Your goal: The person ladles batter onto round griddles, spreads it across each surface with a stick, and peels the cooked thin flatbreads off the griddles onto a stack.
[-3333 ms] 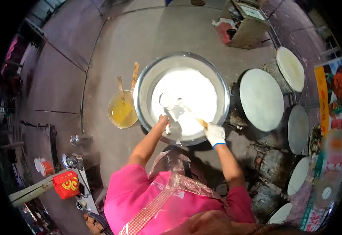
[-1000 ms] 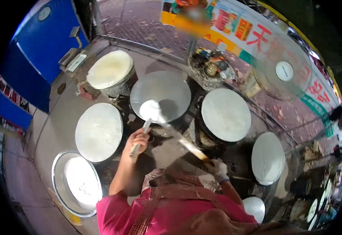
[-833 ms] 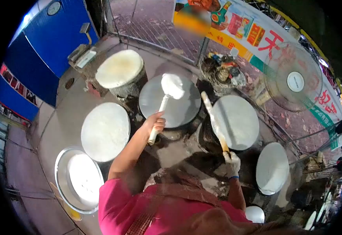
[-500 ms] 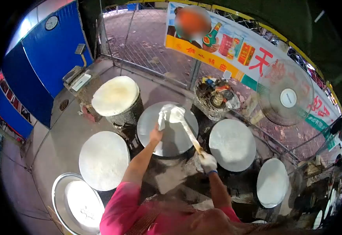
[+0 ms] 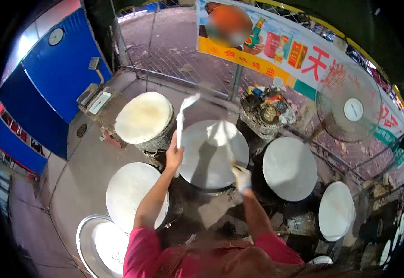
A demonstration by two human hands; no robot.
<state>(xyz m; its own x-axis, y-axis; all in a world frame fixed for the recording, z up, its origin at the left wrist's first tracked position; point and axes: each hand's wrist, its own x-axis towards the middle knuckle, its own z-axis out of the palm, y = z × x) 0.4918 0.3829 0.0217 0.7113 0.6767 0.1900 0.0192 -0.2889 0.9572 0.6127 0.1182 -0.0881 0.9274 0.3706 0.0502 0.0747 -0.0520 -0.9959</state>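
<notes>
In my left hand is a long white strip, bent at its upper end; whether it is a coated scraper or soft dough I cannot tell. It rises over the left rim of the central round griddle. My right hand, in a pale glove, is closed on the handle of a long stick. The stick's far end, blurred, meets a white wet mass near the back of the griddle. A thin white layer covers the griddle's surface.
More white-covered round griddles stand around: back left, left, right, far right. A metal basin with white contents is at lower left. A cluttered drum, a fan and a wire fence lie beyond.
My left hand has lifted the white strip up and left, off the white mass. My right hand has moved slightly left and up with the stick. The camera view has shifted a little.
</notes>
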